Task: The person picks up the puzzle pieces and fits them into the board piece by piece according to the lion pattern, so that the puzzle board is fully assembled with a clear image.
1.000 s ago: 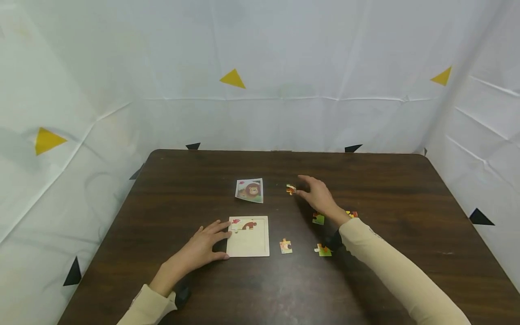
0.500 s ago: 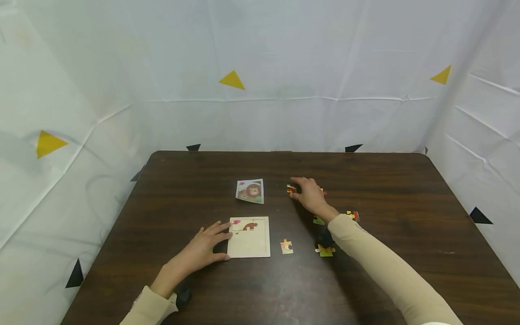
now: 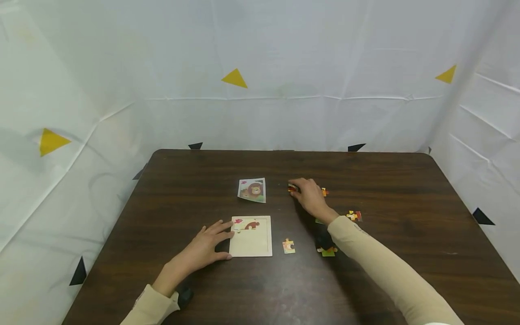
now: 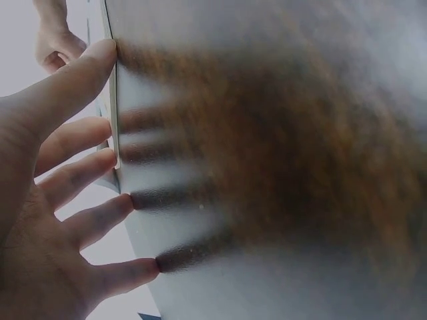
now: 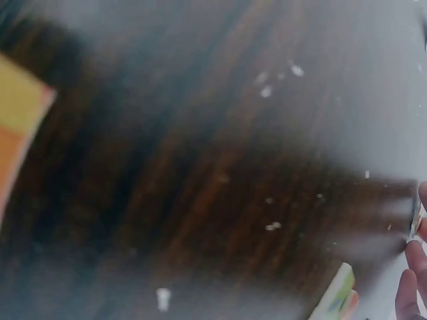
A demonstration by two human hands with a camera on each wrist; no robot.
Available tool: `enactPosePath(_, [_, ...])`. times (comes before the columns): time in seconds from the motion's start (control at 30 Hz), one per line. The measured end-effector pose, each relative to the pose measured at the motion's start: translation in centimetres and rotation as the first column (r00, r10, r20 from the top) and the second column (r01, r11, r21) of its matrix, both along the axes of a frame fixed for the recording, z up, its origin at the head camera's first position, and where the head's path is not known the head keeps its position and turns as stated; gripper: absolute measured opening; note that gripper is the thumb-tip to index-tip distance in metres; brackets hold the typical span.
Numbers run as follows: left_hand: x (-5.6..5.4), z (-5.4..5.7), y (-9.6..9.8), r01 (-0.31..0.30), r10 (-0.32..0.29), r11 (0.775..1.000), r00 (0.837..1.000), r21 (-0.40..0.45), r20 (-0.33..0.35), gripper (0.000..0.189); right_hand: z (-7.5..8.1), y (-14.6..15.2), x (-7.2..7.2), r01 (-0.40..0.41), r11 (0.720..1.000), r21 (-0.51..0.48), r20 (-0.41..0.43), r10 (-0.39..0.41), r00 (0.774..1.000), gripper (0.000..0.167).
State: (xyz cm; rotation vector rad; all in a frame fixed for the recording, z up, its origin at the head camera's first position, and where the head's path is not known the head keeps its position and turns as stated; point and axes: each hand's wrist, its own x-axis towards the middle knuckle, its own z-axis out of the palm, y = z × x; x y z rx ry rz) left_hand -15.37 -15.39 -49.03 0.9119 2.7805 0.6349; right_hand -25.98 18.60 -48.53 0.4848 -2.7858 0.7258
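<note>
My right hand (image 3: pixel 310 197) reaches across the table and pinches a small brown-and-orange jigsaw piece (image 3: pixel 291 188) between thumb and fingers. In the right wrist view, fingertips (image 5: pixel 415 257) meet that piece at the right edge, seen edge-on. A pale square puzzle board (image 3: pixel 251 244) lies nearer to me, with pink and brown picture pieces fitted along its upper left. Spread along the board's left side is my left hand (image 3: pixel 205 246), its thumb and fingertips touching the edge. The left wrist view shows the thumb (image 4: pixel 100 57) right at the board's rim.
A lion picture card (image 3: pixel 252 190) lies behind the board. Loose jigsaw pieces lie to the right: a pale one (image 3: pixel 289 246), a green-edged one (image 3: pixel 328 253), a yellow-red one (image 3: pixel 354 216) and an orange one (image 3: pixel 325 192). Another piece is partly hidden under the right wrist.
My right hand has moved slightly left and closed its fingers onto the brown-and-orange piece, uncovering the orange piece behind the hand. The left hand has stayed at the board.
</note>
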Motion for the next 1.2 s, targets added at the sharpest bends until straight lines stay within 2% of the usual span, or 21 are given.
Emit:
enactPosePath(0.3, [-0.2,-0.2,-0.1,0.005,-0.005,1.0,1.0,0.003,0.0,0.062,1.2,0.4,0.6,0.015,0.994,-0.109,0.027,-0.013,1.0,0.038])
enactPosePath(0.47, [-0.2,-0.2,-0.2,-0.006,0.006,1.0,1.0,-0.006,0.013,0.062,1.5,0.4,1.3,0.009,0.991,-0.132,0.021,-0.007,1.0,0.035])
enactPosePath(0.73, [-0.1,-0.1,-0.1,-0.014,0.014,1.0,1.0,-0.003,0.019,0.061,1.7,-1.0,3.2,-0.031,0.98,-0.199,0.018,0.035,0.999,0.024])
enactPosePath(0.93, [0.0,-0.1,-0.1,-0.012,0.012,1.0,1.0,-0.009,0.022,0.061,1.2,-2.5,4.9,-0.054,0.969,-0.242,0.083,0.076,0.994,0.022])
enactPosePath(1.2, [-0.1,-0.1,-0.1,-0.006,0.006,1.0,1.0,0.007,0.016,0.061,0.7,-4.7,6.7,-0.102,0.963,-0.251,0.117,0.135,0.984,0.022])
